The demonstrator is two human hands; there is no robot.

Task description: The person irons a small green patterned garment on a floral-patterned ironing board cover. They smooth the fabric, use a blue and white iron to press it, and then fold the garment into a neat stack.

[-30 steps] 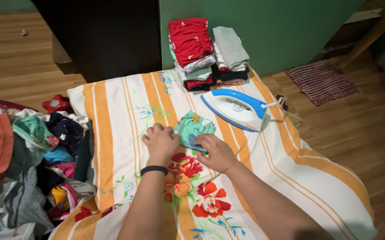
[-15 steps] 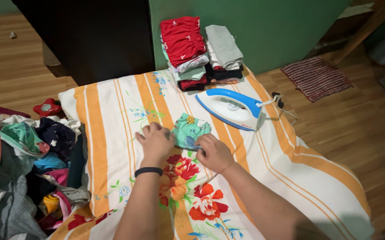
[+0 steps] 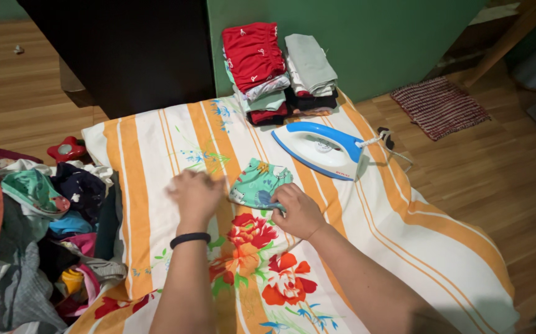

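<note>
Small mint-green patterned cloth garment (image 3: 257, 184) is laid flat on the white sheet with orange stripes and red flowers (image 3: 404, 229), near the middle of it and just in front of the blue and white electric iron (image 3: 319, 149). Its lower right corner is pinched by the right hand (image 3: 297, 209), whose fingers are curled closed on the fabric edge. The left hand (image 3: 195, 193) is seen just beside the garment's left edge, pressed down on the sheet; it is blurred, so whether the cloth is actually touched by it, and whether its fingers are spread or bent, cannot be told. A black band (image 3: 189, 238) is worn on the left wrist. The iron is rested on its soleplate, pointed toward the left, with its cord (image 3: 384, 137) trailed off toward the wooden floor (image 3: 497, 179). Behind the iron, at the far edge of the sheet, a stack of folded clothes (image 3: 277, 71) is placed against the green wall (image 3: 354, 37), with red pieces on the left and grey ones on the right. To the left of the sheet, a loose heap of unfolded mixed clothing (image 3: 39, 235) is piled, and a red plastic toy (image 3: 65, 150) is seen on the floor near the sheet's far left corner. A small striped mat (image 3: 439, 106) is laid on the floor to the right.
</note>
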